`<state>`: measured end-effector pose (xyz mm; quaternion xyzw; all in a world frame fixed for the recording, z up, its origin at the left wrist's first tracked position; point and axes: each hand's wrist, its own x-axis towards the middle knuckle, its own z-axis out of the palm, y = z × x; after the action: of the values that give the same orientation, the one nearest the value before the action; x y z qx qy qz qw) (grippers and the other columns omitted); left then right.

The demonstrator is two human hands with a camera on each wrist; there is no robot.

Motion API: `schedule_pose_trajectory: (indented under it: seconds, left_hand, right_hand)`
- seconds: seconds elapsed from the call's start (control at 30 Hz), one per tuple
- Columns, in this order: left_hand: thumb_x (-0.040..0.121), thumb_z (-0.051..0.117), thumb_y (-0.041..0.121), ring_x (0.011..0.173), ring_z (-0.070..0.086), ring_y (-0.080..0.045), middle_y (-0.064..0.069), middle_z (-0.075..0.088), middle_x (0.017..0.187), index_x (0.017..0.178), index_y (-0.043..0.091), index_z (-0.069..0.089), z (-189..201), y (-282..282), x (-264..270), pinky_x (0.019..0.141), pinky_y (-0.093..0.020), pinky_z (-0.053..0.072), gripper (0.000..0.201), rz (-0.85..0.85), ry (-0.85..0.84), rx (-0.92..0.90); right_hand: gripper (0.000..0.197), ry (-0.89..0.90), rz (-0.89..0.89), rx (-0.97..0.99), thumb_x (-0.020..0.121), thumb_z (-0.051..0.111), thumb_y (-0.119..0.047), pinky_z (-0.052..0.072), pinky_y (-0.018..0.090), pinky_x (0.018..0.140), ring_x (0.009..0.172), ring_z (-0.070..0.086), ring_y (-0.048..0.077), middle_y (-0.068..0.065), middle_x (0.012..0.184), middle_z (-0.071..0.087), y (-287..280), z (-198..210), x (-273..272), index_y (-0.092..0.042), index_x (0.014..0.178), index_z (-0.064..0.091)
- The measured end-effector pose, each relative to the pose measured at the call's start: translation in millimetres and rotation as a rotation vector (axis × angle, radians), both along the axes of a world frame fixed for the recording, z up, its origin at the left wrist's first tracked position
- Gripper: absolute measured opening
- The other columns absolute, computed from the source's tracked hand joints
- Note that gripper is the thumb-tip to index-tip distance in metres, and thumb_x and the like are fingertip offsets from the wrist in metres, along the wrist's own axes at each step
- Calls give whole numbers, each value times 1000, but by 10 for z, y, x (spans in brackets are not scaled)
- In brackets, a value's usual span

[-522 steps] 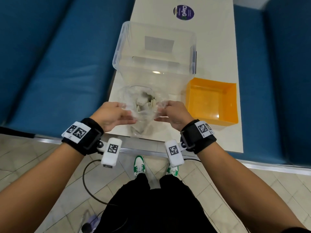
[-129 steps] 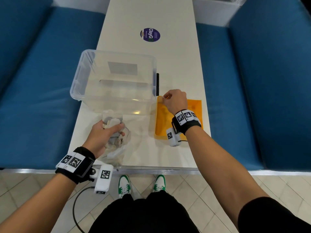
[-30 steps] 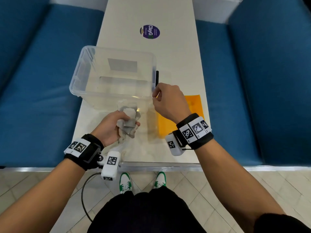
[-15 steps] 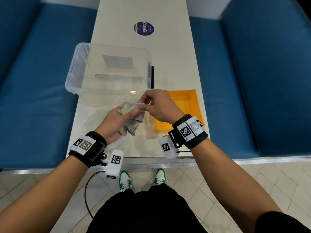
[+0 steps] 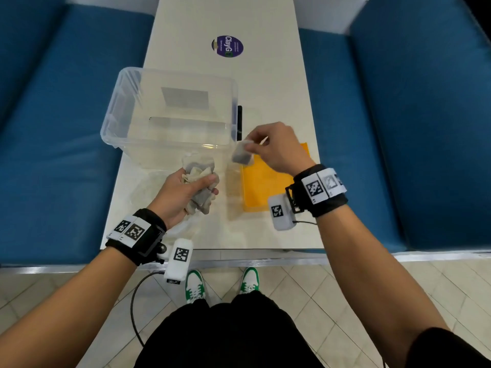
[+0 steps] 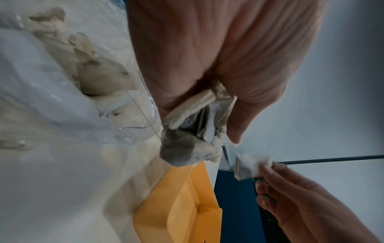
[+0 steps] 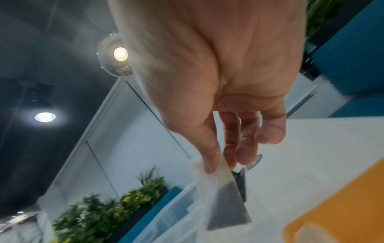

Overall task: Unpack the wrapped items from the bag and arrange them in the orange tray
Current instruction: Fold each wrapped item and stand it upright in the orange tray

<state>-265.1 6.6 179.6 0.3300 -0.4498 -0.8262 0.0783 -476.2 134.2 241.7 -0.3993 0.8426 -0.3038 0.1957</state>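
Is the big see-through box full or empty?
Empty, it looks: through the clear box only its bare bottom and a label show.

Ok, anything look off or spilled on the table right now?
Nothing spilled or damaged that I can see. The left hand holds a bunch of packets over the table, the right hand pinches one packet by its corner near the orange tray. The empty bag lies crumpled on the table.

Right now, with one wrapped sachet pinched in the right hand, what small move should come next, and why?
Probably lower the right hand and set its grey wrapped sachet into the orange plastic tray: it hangs above the tray's near-left corner, while the left hand grips the remaining bunch.
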Motion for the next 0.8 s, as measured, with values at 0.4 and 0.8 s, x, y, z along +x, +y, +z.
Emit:
schedule_pose_trajectory:
  seconds: [0.4,0.8]
  left_hand:
    - [84,78,16,89,64,-29,-12,66,101,127,4,64,-166,-32,119,62,-37,45,47,23,-14,22]
    - [49,104,41,90,70,-28,-13,70,101,127,0,64,-177,-78,143,55,-38,51,97,19,-47,-21]
  right_hand:
    - [15,145,-81,367,100,62,-17,58,33,80,94,67,25,11,111,69,-63,-813,-528,-11,108,74]
    - [12,282,-154,351,100,61,-17,56,34,73,83,62,25,9,103,63,-146,-971,-472,-15,111,66]
